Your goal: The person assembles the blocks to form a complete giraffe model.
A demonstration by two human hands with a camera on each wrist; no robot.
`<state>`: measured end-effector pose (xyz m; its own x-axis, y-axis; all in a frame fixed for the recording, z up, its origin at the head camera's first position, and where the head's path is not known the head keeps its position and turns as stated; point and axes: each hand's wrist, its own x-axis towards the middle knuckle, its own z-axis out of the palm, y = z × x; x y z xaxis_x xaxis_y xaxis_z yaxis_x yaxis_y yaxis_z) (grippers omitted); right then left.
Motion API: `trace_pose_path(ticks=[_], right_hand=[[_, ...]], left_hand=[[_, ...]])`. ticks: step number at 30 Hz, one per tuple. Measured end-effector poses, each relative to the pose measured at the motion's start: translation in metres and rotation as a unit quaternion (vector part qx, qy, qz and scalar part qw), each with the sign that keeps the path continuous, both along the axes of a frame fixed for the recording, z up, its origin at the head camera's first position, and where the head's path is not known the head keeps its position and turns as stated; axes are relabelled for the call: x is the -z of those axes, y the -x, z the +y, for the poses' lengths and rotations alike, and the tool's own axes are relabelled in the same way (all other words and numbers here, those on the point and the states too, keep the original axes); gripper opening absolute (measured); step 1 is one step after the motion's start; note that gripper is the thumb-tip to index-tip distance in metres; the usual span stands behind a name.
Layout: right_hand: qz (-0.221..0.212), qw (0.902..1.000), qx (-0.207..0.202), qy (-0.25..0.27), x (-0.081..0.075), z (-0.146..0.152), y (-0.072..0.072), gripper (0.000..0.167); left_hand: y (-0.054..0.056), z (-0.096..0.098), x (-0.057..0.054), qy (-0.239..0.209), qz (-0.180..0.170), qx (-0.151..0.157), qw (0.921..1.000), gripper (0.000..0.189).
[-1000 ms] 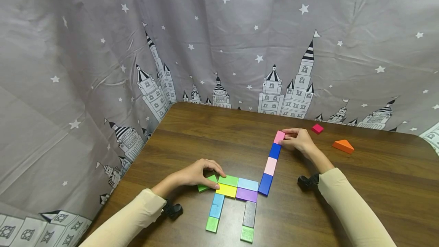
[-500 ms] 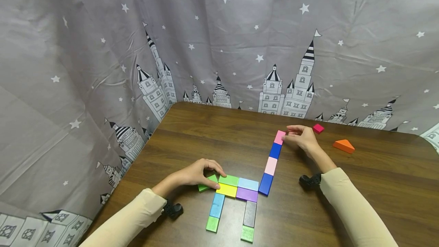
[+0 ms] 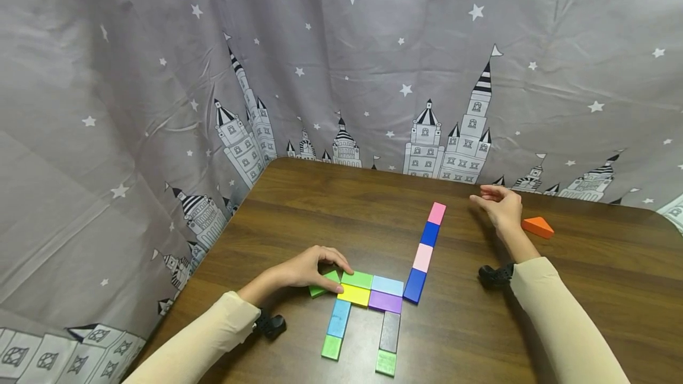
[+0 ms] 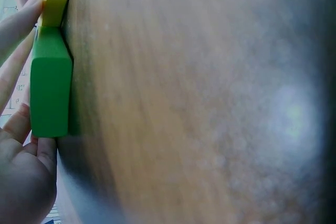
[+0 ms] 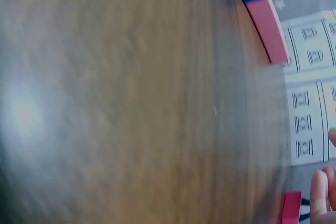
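My left hand (image 3: 306,268) arches over a slanted green block (image 3: 319,289), its thumb touching the left end of a yellow block (image 3: 354,295). The fingertips rest at a light green block (image 3: 357,279) beside the yellow one. My right hand (image 3: 500,209) hovers near the back of the table, fingers extended and nothing between them. Close to those fingers, a red block (image 5: 292,208) shows in the right wrist view; the hand hides it in the head view. Left of the right hand, a pink block (image 3: 436,213) tops a slanting row of blue and pink blocks.
Light blue (image 3: 388,285) and purple (image 3: 385,301) blocks adjoin the green and yellow pair. Two columns extend toward the front: a blue block (image 3: 338,318) and a grey block (image 3: 391,332), each ending in green. An orange triangular block (image 3: 538,227) lies right of the right hand.
My right hand has let go of the pink block and moved right, over to the red block. The left hand stays in place on the blocks.
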<state>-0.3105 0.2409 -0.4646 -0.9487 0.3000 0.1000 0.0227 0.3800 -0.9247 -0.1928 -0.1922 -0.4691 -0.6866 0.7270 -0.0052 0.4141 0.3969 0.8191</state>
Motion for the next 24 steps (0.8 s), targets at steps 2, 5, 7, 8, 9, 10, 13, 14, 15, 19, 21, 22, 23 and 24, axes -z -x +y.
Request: trace_pose_path(ticks=[2, 5, 7, 8, 9, 10, 13, 14, 15, 19, 21, 22, 23, 24], right_hand=[[-0.003, 0.9995, 0.030, -0.003, 0.000, 0.004, 0.001, 0.043], [-0.013, 0.9977, 0.067, -0.006, -0.002, 0.011, 0.003, 0.044], [-0.023, 0.9963, 0.082, -0.010, -0.002, 0.014, 0.004, 0.045], [-0.031, 0.9955, 0.089, -0.013, -0.003, 0.016, 0.004, 0.046], [-0.037, 0.9947, 0.093, -0.019, -0.003, 0.017, 0.004, 0.046], [-0.042, 0.9941, 0.096, -0.025, -0.003, 0.018, 0.005, 0.046], [-0.056, 0.9923, 0.100, -0.047, -0.002, 0.021, 0.005, 0.048], [-0.056, 0.9919, 0.100, -0.054, -0.002, 0.021, 0.005, 0.049], [-0.056, 0.9916, 0.098, -0.062, -0.001, 0.022, 0.005, 0.049], [-0.057, 0.9911, 0.092, -0.077, 0.001, 0.024, 0.003, 0.048], [-0.065, 0.9908, 0.089, -0.078, 0.001, 0.024, 0.002, 0.048], [-0.068, 0.9909, 0.089, -0.075, 0.002, 0.024, 0.002, 0.047], [-0.071, 0.9909, 0.087, -0.074, 0.002, 0.024, 0.002, 0.047], [-0.073, 0.9909, 0.087, -0.073, 0.002, 0.024, 0.002, 0.047]], left_hand=[[0.000, 0.000, 0.000, 0.001, -0.001, 0.000, 1.0000, 0.032], [0.000, 0.000, 0.000, 0.002, 0.000, 0.000, 1.0000, 0.032], [0.000, 0.000, 0.000, 0.002, 0.000, -0.001, 1.0000, 0.032], [0.000, 0.000, 0.000, 0.002, 0.000, -0.001, 1.0000, 0.032], [0.000, 0.000, 0.000, 0.001, 0.000, -0.001, 1.0000, 0.032], [0.000, 0.000, 0.000, 0.000, -0.001, 0.000, 1.0000, 0.032], [0.000, 0.000, 0.001, -0.002, 0.001, 0.000, 1.0000, 0.032], [0.001, 0.000, 0.001, -0.003, 0.001, 0.001, 1.0000, 0.032], [0.001, 0.000, 0.002, -0.003, 0.001, 0.001, 1.0000, 0.032], [0.001, -0.001, 0.003, -0.005, 0.001, 0.003, 1.0000, 0.032], [0.001, -0.001, 0.002, -0.006, 0.002, 0.003, 1.0000, 0.032], [0.001, -0.001, 0.002, -0.006, 0.002, 0.004, 1.0000, 0.032], [0.001, -0.001, 0.002, -0.007, 0.002, 0.005, 1.0000, 0.032], [0.000, -0.001, 0.002, -0.007, 0.004, 0.005, 1.0000, 0.032]])
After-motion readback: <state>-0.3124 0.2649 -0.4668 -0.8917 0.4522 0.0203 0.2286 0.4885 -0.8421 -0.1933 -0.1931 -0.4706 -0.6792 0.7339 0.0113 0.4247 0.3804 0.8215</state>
